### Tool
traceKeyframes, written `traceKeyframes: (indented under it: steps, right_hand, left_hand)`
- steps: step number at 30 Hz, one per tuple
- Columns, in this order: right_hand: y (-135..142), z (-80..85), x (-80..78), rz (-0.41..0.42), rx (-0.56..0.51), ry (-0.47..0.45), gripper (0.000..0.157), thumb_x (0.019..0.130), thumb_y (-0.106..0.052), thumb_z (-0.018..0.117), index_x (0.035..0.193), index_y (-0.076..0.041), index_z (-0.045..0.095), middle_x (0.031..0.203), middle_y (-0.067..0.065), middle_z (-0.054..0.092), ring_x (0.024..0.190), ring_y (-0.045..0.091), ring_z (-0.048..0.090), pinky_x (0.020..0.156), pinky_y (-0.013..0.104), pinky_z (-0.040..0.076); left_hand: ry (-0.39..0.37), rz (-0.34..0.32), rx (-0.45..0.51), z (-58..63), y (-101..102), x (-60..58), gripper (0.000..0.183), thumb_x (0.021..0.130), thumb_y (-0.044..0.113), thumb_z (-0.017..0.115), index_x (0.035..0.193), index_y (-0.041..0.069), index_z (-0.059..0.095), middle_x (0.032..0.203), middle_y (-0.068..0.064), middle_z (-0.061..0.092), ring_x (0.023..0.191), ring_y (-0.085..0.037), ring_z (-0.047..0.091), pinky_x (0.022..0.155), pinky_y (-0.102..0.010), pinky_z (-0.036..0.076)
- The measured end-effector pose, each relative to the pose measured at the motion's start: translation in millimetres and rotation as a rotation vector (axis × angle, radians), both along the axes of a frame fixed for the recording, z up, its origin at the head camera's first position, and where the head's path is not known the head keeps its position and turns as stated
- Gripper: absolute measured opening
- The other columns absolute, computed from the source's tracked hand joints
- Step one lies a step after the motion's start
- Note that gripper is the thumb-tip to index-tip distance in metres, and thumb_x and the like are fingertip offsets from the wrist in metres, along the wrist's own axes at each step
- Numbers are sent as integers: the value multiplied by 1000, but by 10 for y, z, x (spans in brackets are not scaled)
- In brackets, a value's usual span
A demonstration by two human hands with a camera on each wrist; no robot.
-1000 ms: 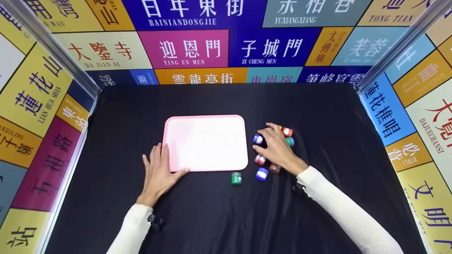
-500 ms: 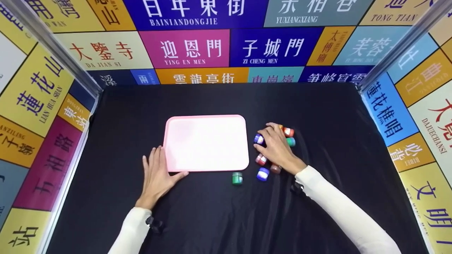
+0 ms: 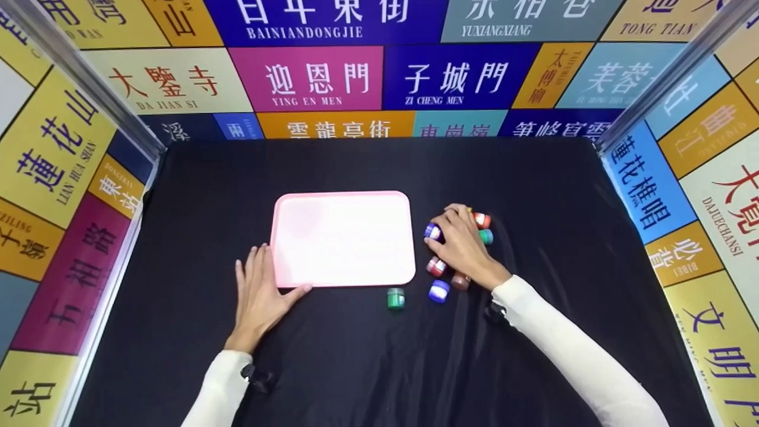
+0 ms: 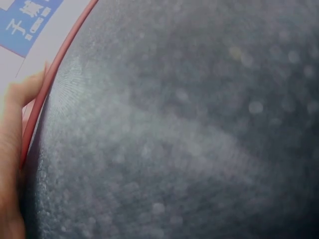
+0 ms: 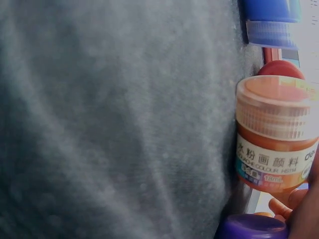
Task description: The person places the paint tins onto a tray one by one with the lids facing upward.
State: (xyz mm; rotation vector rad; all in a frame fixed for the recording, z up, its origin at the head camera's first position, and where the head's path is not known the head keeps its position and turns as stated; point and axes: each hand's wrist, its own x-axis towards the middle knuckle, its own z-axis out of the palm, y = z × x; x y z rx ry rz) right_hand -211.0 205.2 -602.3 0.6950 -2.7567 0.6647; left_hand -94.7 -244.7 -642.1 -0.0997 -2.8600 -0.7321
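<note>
A pink-rimmed tray (image 3: 344,287) with a pale inside lies flat on the black cloth. Against its near left corner rests my left hand (image 3: 261,299), fingers straight along the left edge and thumb along the near edge. My right hand (image 3: 465,243) is to the right of the tray, its thumb and bent fingers pinching a dark blue paint jar (image 3: 432,230). Around it are small gouache jars: a red jar (image 3: 436,266), a brown jar (image 3: 461,281), a blue jar (image 3: 439,291) and an orange-red jar (image 3: 482,220). In the right wrist view, a purple lid (image 5: 254,226) is beside the fingers.
A green jar (image 3: 396,298) stands apart, just below the tray's near edge. Another green jar (image 3: 486,236) shows beyond my right hand, partly covered. Black cloth (image 3: 356,367) covers the table, and panels with large characters (image 3: 305,80) wall it in.
My left fingers have slid slightly outward from over the tray to its left edge. My right thumb has moved in against the dark blue jar. The other jars stay where they were.
</note>
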Motion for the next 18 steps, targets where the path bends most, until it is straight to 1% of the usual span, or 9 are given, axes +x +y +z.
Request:
traceKeyframes:
  steps: [5, 9, 14, 18]
  right_hand:
    - [-10, 2, -11, 0, -7, 5, 37, 90, -21, 91, 116, 3, 78, 115, 21, 71, 129, 44, 53, 121, 60, 37]
    - [-1, 6, -7, -3, -27, 12, 38, 89, -17, 92, 117, 4, 78, 113, 20, 71, 128, 45, 53, 120, 59, 38]
    - [19, 21, -8, -11, -51, 25, 41, 86, -13, 93, 119, 5, 77, 114, 22, 73, 128, 46, 55, 119, 59, 40]
    - [39, 37, -20, -20, -68, 25, 38, 85, -11, 92, 117, 4, 77, 114, 23, 74, 129, 46, 56, 119, 59, 41]
  left_hand:
    - [-6, 3, -6, 7, -16, -1, 131, 83, 73, 83, 170, -8, 27, 174, -30, 33, 167, -45, 20, 135, -66, 0]
    - [-10, 3, -9, 6, -14, 7, 131, 84, 74, 82, 170, -7, 27, 174, -30, 33, 167, -45, 19, 135, -66, 0]
    - [10, 7, -6, -4, -3, 8, 129, 83, 72, 84, 169, -8, 29, 173, -31, 35, 166, -45, 22, 134, -67, 1]
    - [31, 2, -2, -21, 9, -2, 128, 82, 70, 86, 168, -8, 32, 172, -31, 36, 165, -46, 23, 134, -69, 3]
